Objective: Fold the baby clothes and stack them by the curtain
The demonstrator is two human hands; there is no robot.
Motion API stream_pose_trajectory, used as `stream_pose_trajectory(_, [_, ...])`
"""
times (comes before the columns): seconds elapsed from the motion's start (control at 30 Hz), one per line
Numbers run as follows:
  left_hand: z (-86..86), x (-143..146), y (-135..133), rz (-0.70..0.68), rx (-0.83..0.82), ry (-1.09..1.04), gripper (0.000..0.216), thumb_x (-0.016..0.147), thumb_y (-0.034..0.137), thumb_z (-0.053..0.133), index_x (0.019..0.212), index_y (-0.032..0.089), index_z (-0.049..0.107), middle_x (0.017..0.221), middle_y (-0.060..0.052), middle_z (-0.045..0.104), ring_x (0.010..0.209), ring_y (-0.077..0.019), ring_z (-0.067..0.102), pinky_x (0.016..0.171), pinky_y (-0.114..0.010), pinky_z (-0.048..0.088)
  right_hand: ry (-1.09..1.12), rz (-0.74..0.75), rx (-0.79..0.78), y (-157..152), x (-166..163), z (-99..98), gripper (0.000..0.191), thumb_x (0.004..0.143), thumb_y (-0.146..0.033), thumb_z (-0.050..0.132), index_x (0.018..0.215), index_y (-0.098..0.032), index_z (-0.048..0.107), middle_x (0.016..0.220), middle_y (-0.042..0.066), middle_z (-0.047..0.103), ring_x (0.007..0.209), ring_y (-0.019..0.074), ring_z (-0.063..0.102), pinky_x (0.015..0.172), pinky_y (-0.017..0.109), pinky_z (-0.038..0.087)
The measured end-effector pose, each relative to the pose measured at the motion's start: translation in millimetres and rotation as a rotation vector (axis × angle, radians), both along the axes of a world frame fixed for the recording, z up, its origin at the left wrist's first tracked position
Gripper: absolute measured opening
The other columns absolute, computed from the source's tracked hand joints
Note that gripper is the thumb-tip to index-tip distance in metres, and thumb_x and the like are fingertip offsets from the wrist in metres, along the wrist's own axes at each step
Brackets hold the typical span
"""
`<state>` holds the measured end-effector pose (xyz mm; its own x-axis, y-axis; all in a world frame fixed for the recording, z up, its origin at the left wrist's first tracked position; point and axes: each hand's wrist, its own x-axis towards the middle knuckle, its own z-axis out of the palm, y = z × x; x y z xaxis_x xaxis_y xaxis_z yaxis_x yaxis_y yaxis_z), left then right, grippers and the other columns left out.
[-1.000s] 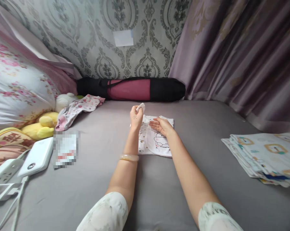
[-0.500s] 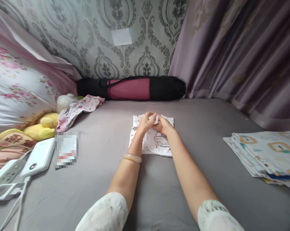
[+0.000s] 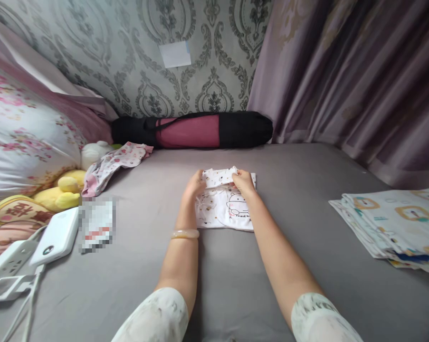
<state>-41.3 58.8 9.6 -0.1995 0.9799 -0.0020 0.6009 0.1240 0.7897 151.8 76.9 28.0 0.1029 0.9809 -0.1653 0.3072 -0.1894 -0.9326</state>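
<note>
A small white baby top point(image 3: 209, 211) with a dotted print and a bear drawing lies on the grey bed sheet point(image 3: 146, 275) in front of me. Its far part is folded over toward me as a band. My left hand point(image 3: 195, 184) grips the left end of that band, its fingertips partly hidden by the cloth. At the right end, my right hand point(image 3: 243, 182) pinches the same band between thumb and fingers. The fabric stretches fairly straight between both hands. A pale bangle point(image 3: 185, 234) circles my left wrist area.
Folded printed cloths point(image 3: 395, 223) are stacked at the right. On the left lie a power bank point(image 3: 55, 235), a power strip point(image 3: 7, 261), cables, a blurred packet point(image 3: 97, 225), plush toys and a pink-printed garment point(image 3: 116, 164). A black and pink bag point(image 3: 189, 130) rests along the wall.
My left hand has moved left, away from my right hand, to the band's left end. The folded band is now spread between the two hands instead of bunched near the middle.
</note>
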Motion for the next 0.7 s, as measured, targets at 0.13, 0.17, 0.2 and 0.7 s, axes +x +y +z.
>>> stream_pose_trajectory(0.13, [-4.4, 5.6, 0.3, -0.073, 0.03, 0.053, 0.06, 0.072, 0.015, 0.059, 0.13, 0.028, 0.053, 0.14, -0.011, 0.054, 0.131, -0.03, 0.047, 0.106, -0.044, 0.037, -0.381, 0.004, 0.013, -5.9, 6.2, 5.6, 0.024, 0.085, -0.026, 0.054, 0.102, -0.023, 0.069, 0.099, 0.01, 0.072, 0.096, 0.0276, 0.066, 0.077, 0.033, 0.051])
stream_pose_trajectory(0.17, [-4.2, 6.8, 0.1, -0.078, 0.017, 0.073, 0.06, 0.072, 0.015, 0.058, 0.131, 0.028, 0.053, 0.143, -0.011, 0.052, 0.133, -0.0304, 0.045, 0.108, -0.044, 0.036, -0.469, 0.007, 0.015, -8.7, 6.5, 8.0, 0.025, 0.086, -0.026, 0.052, 0.105, -0.022, 0.068, 0.104, 0.012, 0.071, 0.1, 0.0294, 0.065, 0.081, 0.035, 0.05])
stream_pose_trajectory(0.2, [-3.5, 7.9, -0.2, -0.078, -0.006, 0.095, 0.062, 0.073, 0.014, 0.058, 0.133, 0.027, 0.052, 0.145, -0.011, 0.049, 0.135, -0.0307, 0.043, 0.109, -0.045, 0.034, -0.54, 0.013, 0.018, -11.6, 6.3, 10.3, 0.027, 0.087, -0.025, 0.051, 0.108, -0.021, 0.067, 0.109, 0.014, 0.069, 0.104, 0.0308, 0.064, 0.083, 0.037, 0.049])
stream_pose_trajectory(0.7, [20.8, 22.0, -5.2, -0.089, 0.003, 0.275, 0.062, 0.075, 0.006, 0.046, 0.135, 0.021, 0.048, 0.149, -0.013, 0.044, 0.142, -0.0302, 0.032, 0.114, -0.05, 0.024, -0.902, 0.096, 0.236, -26.8, -6.3, 13.3, 0.041, 0.093, -0.012, 0.036, 0.131, -0.009, 0.052, 0.136, 0.023, 0.05, 0.131, 0.0316, 0.043, 0.107, 0.045, 0.03])
